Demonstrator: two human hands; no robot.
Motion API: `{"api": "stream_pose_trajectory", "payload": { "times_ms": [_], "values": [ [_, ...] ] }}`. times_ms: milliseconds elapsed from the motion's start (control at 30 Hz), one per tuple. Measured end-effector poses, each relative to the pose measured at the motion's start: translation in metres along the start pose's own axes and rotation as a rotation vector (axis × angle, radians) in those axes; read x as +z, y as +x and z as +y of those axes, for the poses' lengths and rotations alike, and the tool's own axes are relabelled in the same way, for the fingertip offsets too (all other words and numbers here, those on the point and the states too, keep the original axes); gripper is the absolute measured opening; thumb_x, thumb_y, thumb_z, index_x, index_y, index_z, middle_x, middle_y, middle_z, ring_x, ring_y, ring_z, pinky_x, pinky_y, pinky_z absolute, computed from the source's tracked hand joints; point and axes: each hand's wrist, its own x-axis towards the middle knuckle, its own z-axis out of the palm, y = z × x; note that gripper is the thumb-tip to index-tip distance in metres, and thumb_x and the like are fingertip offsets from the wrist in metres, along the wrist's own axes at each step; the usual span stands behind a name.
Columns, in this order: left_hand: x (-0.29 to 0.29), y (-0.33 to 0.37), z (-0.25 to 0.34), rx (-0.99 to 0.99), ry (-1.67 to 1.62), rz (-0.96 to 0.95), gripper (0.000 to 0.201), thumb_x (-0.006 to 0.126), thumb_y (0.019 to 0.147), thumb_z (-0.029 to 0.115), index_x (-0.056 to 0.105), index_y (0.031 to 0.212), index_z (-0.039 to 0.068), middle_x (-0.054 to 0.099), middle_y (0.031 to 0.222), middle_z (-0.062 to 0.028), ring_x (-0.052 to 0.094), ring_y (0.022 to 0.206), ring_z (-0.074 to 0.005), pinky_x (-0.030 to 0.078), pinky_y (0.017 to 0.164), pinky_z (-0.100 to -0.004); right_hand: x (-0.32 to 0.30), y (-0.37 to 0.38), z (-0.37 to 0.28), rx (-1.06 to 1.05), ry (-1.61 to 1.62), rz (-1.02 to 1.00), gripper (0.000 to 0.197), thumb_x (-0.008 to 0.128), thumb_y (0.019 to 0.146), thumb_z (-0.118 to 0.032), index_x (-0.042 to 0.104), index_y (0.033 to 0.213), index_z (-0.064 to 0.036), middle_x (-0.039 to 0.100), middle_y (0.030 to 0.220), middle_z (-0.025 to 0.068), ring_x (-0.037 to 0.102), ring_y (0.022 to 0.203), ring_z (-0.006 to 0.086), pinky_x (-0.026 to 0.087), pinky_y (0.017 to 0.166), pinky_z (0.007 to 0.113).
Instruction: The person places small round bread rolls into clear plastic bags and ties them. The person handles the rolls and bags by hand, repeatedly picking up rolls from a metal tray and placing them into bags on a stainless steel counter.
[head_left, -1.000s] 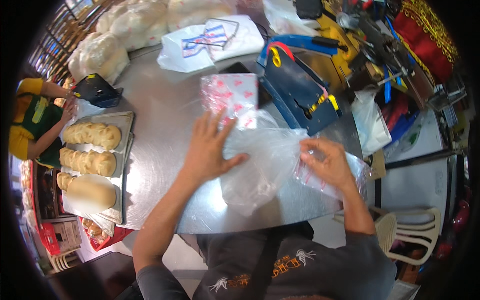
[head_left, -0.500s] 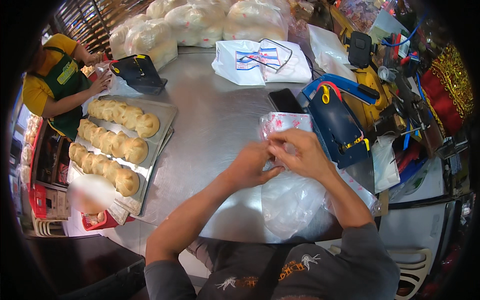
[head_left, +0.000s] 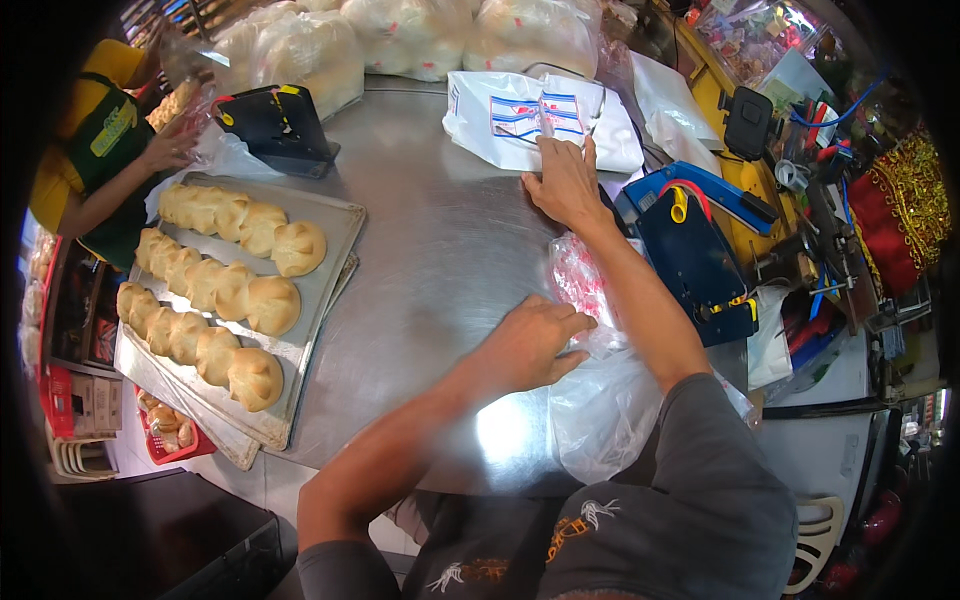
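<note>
My right hand [head_left: 567, 180] reaches to the far side of the table, its fingers stretched out on the near edge of white plastic bags [head_left: 480, 125] with blue and red print. Dark-framed eyeglasses lie on these bags, partly hidden by a fold. My left hand [head_left: 537, 345] hovers over the table, fingers loosely bent and thumb apart, with nothing visible in it. Beside it are a small clear bag with pink-red print [head_left: 577, 280] and a crumpled clear plastic bag [head_left: 598, 415]. My right forearm covers part of the printed bag.
To the right stands a dark blue bag-tape sealer [head_left: 690, 260]; a second black one [head_left: 275, 130] is at far left. Twisted bread loaves [head_left: 250, 375] lie on metal trays [head_left: 335, 215]. A co-worker's hand [head_left: 172, 145] holds plastic there. Large bread-filled bags [head_left: 405, 40] line the back.
My right hand has left my left hand and the small printed bag and moved forward to the white bags. My left hand has shifted slightly right and lower, loosening its fingers.
</note>
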Motion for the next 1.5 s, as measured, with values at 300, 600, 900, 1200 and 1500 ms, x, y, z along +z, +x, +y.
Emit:
{"api": "stream_pose_trajectory", "payload": {
  "times_ms": [300, 600, 900, 1200, 1500],
  "values": [
    [-0.002, 0.001, 0.001, 0.001, -0.027, 0.012, 0.036, 0.079, 0.089, 0.022, 0.072, 0.121, 0.008, 0.073, 0.098, -0.0106, 0.07, 0.095, -0.0293, 0.049, 0.095, -0.0429, 0.003, -0.003, 0.008, 0.021, 0.14, 0.123, 0.033, 0.07, 0.097, -0.031, 0.075, 0.12, -0.0075, 0.075, 0.117, 0.0124, 0.062, 0.124, 0.0305, 0.022, 0.122, 0.061],
    [-0.034, 0.017, -0.031, -0.183, 0.105, 0.272, 0.037, 0.078, 0.087, 0.008, 0.07, 0.122, 0.003, 0.071, 0.118, -0.0178, 0.065, 0.115, -0.0392, 0.049, 0.102, -0.0497, -0.01, 0.0, 0.016, 0.264, 0.61, 0.391, 0.032, 0.063, 0.105, -0.03, 0.077, 0.106, -0.0015, 0.078, 0.088, 0.0154, 0.075, 0.08, 0.0257, 0.056, 0.074, 0.035],
    [-0.075, 0.12, -0.156, -0.259, 0.56, 0.259, 0.026, 0.068, 0.093, 0.007, 0.07, 0.118, 0.003, 0.072, 0.12, -0.0166, 0.064, 0.118, -0.0385, 0.053, 0.101, -0.0481, 0.002, 0.013, 0.061, 0.552, 1.25, 0.567, 0.041, 0.062, 0.109, -0.033, 0.076, 0.103, 0.0043, 0.074, 0.082, 0.0089, 0.07, 0.073, 0.0139, 0.056, 0.07, 0.027],
    [-0.103, 0.041, -0.097, -0.412, 0.577, 0.138, 0.017, 0.07, 0.094, 0.012, 0.075, 0.108, 0.002, 0.074, 0.106, -0.0177, 0.069, 0.099, -0.0361, 0.055, 0.087, -0.0459, -0.016, 0.011, 0.064, 0.423, 0.842, 0.588, 0.037, 0.07, 0.102, -0.037, 0.08, 0.107, -0.001, 0.078, 0.084, 0.0098, 0.071, 0.076, 0.0169, 0.054, 0.076, 0.033],
    [-0.141, -0.02, 0.003, -0.387, 0.274, 0.068, 0.025, 0.067, 0.097, 0.01, 0.074, 0.121, 0.004, 0.073, 0.119, -0.0183, 0.073, 0.099, -0.0333, 0.057, 0.085, -0.0402, -0.01, 0.007, 0.037, 0.064, 0.221, 0.217, 0.037, 0.078, 0.09, -0.034, 0.081, 0.112, -0.0042, 0.079, 0.103, 0.018, 0.072, 0.097, 0.0364, 0.055, 0.091, 0.046]
  ]
}}
